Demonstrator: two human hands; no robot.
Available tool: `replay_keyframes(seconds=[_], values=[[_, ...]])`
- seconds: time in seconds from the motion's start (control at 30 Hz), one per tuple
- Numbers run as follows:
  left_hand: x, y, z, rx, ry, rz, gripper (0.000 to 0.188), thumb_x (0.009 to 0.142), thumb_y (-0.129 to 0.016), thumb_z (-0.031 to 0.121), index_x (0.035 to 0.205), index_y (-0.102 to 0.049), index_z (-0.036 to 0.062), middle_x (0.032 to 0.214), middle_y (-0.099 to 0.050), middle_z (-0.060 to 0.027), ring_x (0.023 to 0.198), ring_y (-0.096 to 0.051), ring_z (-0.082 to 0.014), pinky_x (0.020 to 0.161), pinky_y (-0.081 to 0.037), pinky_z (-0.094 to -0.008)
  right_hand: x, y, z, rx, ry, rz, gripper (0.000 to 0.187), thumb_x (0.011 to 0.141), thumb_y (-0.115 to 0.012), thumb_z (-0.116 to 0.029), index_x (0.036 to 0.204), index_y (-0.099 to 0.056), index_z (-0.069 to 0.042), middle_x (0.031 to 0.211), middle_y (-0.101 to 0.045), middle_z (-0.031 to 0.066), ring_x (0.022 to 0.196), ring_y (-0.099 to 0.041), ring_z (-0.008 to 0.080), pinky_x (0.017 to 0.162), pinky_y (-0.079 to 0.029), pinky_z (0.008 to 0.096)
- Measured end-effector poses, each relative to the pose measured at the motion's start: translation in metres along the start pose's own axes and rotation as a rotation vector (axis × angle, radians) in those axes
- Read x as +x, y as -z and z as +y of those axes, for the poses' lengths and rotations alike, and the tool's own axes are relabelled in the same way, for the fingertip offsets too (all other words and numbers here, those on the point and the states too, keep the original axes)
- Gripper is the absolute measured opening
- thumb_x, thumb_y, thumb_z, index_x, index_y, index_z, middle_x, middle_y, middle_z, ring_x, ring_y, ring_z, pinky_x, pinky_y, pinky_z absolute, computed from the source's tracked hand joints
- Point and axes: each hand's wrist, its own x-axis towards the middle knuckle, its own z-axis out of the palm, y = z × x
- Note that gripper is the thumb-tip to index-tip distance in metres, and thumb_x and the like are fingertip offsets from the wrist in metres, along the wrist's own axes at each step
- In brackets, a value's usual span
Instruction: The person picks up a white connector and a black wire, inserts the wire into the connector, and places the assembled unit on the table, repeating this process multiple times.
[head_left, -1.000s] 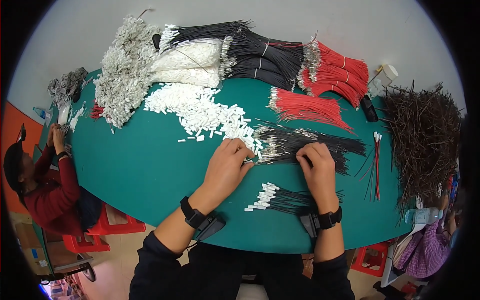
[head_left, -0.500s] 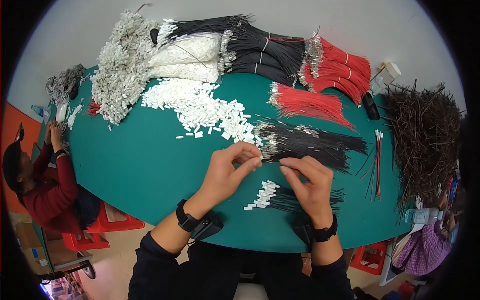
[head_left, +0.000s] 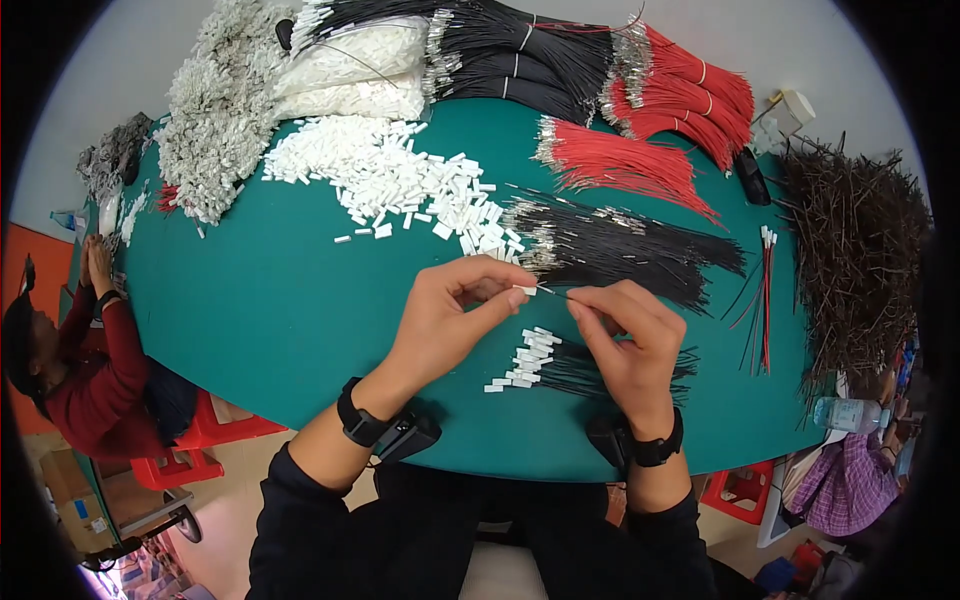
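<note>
currently one small white housing [head_left: 528,291] sits in front of the wearer, off the surface, pinched between thumb and index of the left hand [head_left: 437,318]. left grip: narrow, closed on that housing. right hand [head_left: 637,345] opposite, grip also narrow, thumb and index on a thin black wire [head_left: 558,293], bare metal tip toward the housing. tip is right at the housing's right end; can't tell if it's inside. black strap on each wrist.

just below the hands: batch of black wires with white ends [head_left: 530,362], ends pointing left, tails running under the right hand. just above: flat pile of loose black wires [head_left: 630,250], metal tips on the left. touching that on its upper left, loose white housings [head_left: 375,185] spread out in a heap.

further up: loose red wires [head_left: 630,170], then tied red bundles [head_left: 700,105] behind. tied black bundles [head_left: 535,60] to their left, clear bag of white pieces [head_left: 355,75] next, big grey-white heap [head_left: 215,120] at far left. right side: a few red and black wires with white tips [head_left: 767,290], then a dark brown tangled heap [head_left: 860,260]. clear bottle [head_left: 848,413] near the right edge of the green surface [head_left: 270,320].

left edge: co-worker in dark red sleeves [head_left: 105,405], hands together, red stool [head_left: 210,430] alongside.
</note>
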Motion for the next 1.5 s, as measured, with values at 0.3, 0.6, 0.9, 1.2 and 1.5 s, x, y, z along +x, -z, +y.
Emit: replay_keyframes(seconds=[0.3,0.6,0.9,1.2,1.5], values=[[-0.0026,0.0006,0.004,0.038,0.01,-0.025,0.017,0.097,-0.074,0.007,0.113,-0.075,0.0003,0.102,-0.073,-0.0028,0.086,-0.066,-0.0064,0.076,-0.052,-0.0207,-0.0023,0.0003,-0.0007,-0.015,0.006,-0.03,0.015,0.084,-0.079,0.006,0.098,-0.078,0.0,0.079,-0.07,0.0066,0.062,-0.062,0.0113,0.054,-0.046,0.0244],[-0.0027,-0.0002,0.0053,0.013,0.008,-0.025,0.016,0.097,-0.074,0.007,0.112,-0.076,0.0006,0.102,-0.073,-0.0021,0.086,-0.065,-0.0061,0.077,-0.051,-0.0208,-0.0015,0.0011,-0.0025,-0.006,-0.005,-0.049,0.016,0.084,-0.079,0.007,0.098,-0.077,0.0,0.081,-0.072,0.0079,0.065,-0.065,0.0118,0.056,-0.049,0.0238],[-0.0028,0.0004,0.0051,0.007,-0.006,-0.024,0.016,0.097,-0.074,0.006,0.112,-0.075,-0.0007,0.103,-0.073,-0.0032,0.088,-0.066,-0.0069,0.078,-0.052,-0.0216,-0.0002,0.0003,-0.0022,-0.012,0.028,-0.011,0.016,0.083,-0.079,0.008,0.098,-0.077,0.001,0.082,-0.072,0.0082,0.067,-0.065,0.0125,0.055,-0.048,0.0249],[-0.0024,-0.002,0.0037,-0.039,0.007,0.007,0.016,0.096,-0.075,0.008,0.111,-0.076,0.0011,0.097,-0.076,-0.0031,0.083,-0.065,-0.0052,0.077,-0.052,-0.0224,-0.0002,0.0019,-0.0042,0.031,-0.062,-0.024,0.015,0.083,-0.078,0.007,0.097,-0.077,0.001,0.08,-0.071,0.0088,0.068,-0.066,0.0148,0.057,-0.047,0.0253],[-0.0026,-0.003,0.0028,-0.127,0.059,0.012,0.017,0.097,-0.076,0.008,0.111,-0.076,0.0004,0.095,-0.076,-0.0025,0.085,-0.067,-0.0045,0.076,-0.051,-0.021,-0.0026,0.0009,-0.0016,0.001,-0.014,-0.045,0.014,0.082,-0.078,0.007,0.095,-0.076,0.002,0.077,-0.07,0.0092,0.067,-0.066,0.017,0.057,-0.047,0.0267]])
